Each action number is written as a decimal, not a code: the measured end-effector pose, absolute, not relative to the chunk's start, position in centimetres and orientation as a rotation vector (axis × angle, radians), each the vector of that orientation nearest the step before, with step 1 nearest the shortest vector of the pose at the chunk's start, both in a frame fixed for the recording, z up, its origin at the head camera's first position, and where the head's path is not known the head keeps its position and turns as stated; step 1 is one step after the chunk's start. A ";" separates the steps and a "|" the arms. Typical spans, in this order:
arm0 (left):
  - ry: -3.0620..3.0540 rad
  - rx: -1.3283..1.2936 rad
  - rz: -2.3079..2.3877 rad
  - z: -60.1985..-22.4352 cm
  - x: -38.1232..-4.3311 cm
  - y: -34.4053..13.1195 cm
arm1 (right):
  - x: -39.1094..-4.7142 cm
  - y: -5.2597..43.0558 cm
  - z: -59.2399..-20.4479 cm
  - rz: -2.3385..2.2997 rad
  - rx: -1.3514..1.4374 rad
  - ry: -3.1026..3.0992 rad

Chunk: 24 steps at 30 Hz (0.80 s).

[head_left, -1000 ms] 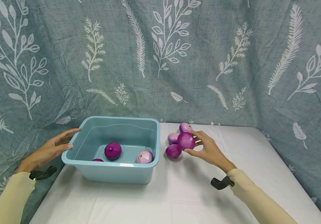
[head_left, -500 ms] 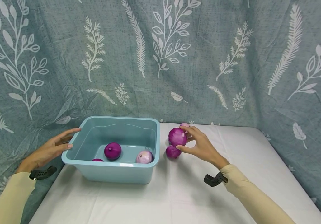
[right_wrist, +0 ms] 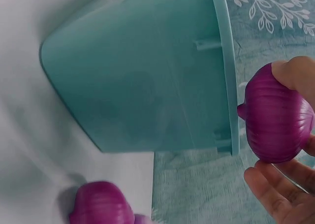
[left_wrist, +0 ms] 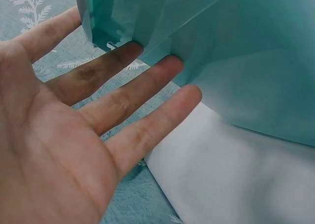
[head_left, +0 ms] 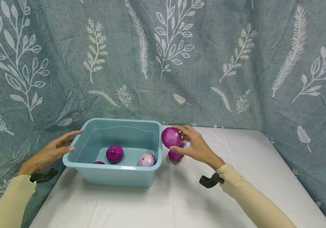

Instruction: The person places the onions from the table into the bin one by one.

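Hovering just beside the right rim of the blue bin (head_left: 114, 175), a purple onion (head_left: 171, 137) is pinched between the thumb and fingers of the right hand (head_left: 197, 145), with other onions (head_left: 175, 155) partly hidden on the white table (head_left: 140, 205). Inside the bin lie a dark onion (head_left: 114, 154), a paler one (head_left: 147, 160) and a barely visible third (head_left: 99, 162). Fingers straight and spread, the left hand (head_left: 47, 153) touches the bin's left side.
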State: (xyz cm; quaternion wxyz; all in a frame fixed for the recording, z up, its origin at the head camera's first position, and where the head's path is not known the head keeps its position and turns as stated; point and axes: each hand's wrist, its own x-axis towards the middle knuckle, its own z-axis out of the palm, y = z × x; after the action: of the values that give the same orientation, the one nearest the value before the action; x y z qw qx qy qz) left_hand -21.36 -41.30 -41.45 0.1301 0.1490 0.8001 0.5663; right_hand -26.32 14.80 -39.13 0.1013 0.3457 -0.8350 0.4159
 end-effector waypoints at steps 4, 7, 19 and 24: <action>2.336 0.440 1.631 -41.5 -21.3 -41.3 | -26.1 13.9 -38.9 1.201 1.031 -2.469; 2.330 0.443 1.637 -41.5 -21.4 -41.3 | -26.0 13.3 -38.7 1.197 1.043 -2.456; 2.320 0.436 1.652 -41.5 -21.5 -41.3 | -25.9 11.2 -38.4 1.258 1.175 -2.423; 2.330 0.431 1.648 -41.6 -21.5 -41.4 | -25.7 10.3 -38.4 1.228 1.277 -2.398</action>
State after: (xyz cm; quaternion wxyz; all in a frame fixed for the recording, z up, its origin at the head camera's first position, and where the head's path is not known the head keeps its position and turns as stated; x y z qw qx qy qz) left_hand -21.55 -41.36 -41.56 0.1274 0.1480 0.8007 0.5664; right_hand -25.74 10.27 -38.37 0.0801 0.4268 -0.8018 0.4105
